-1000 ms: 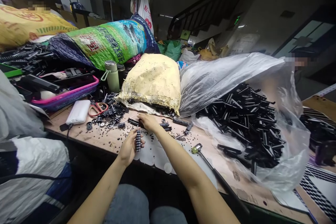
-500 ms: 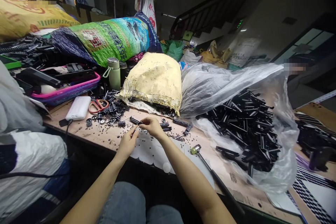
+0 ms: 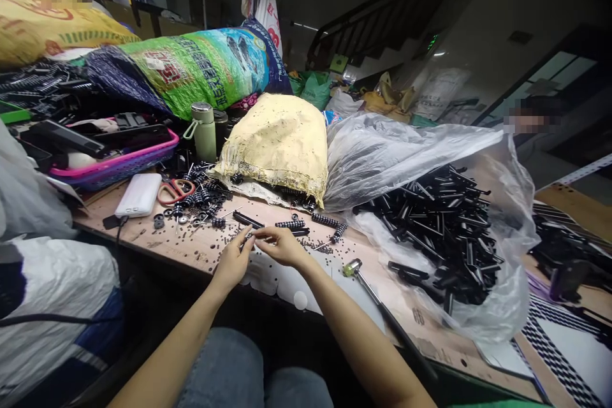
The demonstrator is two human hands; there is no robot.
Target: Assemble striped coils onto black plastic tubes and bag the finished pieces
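At the left, the left hand [image 3: 233, 262] is raised at the near edge of the desk [image 3: 138, 236], its fingers curled and pinched on a dark piece [image 3: 245, 241] that is mostly hidden by the fingertips; its long axis cannot be read. Directly beyond these fingers, a black strip [image 3: 246, 220] lies obliquely, left end farther from the person, right end nearer; the right hand is the closer one to that right end, though contact cannot be confirmed. The right hand [image 3: 283, 246] comes in from the right, thumb and index nearly closed, tips meeting the left fingertips at the dark piece; whether they also grip it cannot be determined. Just beyond the right hand lies a ridged roller [image 3: 290, 224]. Farther right, a hammer [image 3: 370, 290] slants toward the desk's near edge.
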